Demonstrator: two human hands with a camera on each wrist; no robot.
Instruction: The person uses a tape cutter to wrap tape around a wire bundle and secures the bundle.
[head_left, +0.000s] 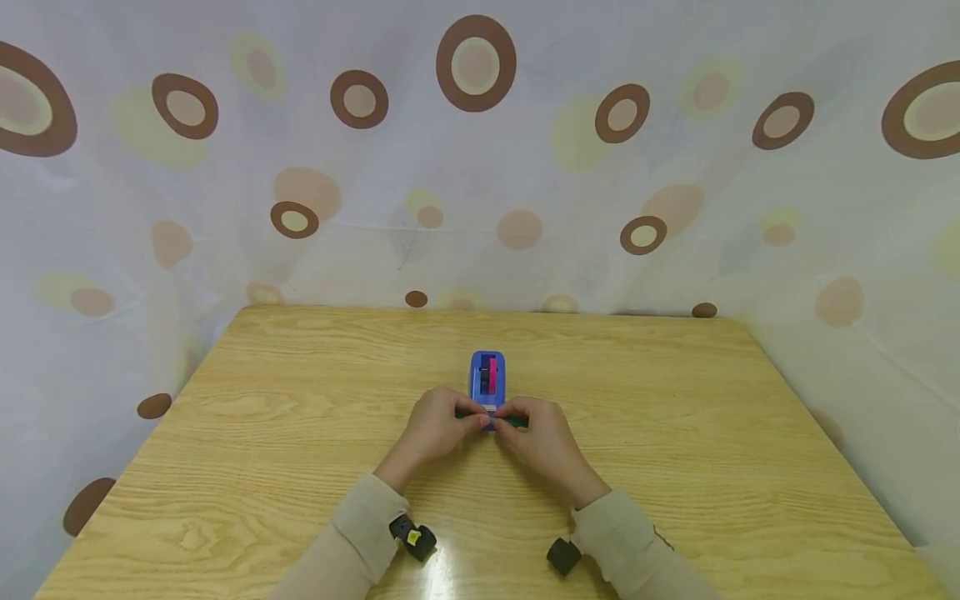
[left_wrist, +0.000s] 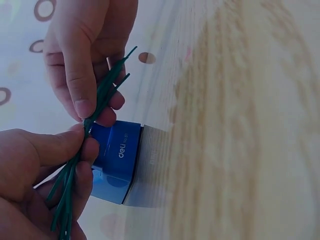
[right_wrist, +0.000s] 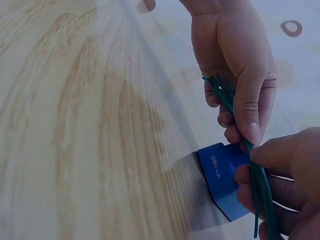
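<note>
A bundle of thin green strands (left_wrist: 103,93), like twist ties, is stretched between both hands. The left hand (head_left: 438,421) pinches it near the middle between thumb and fingers, the strands' tails fanning out below in the left wrist view. From the other side the right hand (head_left: 545,435) pinches the same bundle, thumb on top, its fingertips right at the left hand's. Directly beyond the fingers stands a blue tape dispenser (right_wrist: 220,172) marked "deli", with a pink and black wheel (head_left: 489,376) inside. The hands cover its near end in the head view.
The wooden table (head_left: 315,375) extends to both sides of the hands. Behind it hangs a pale curtain (head_left: 525,167) with brown and beige circles. Small black devices (head_left: 412,537) are strapped at both wrists over beige sleeves (head_left: 637,533).
</note>
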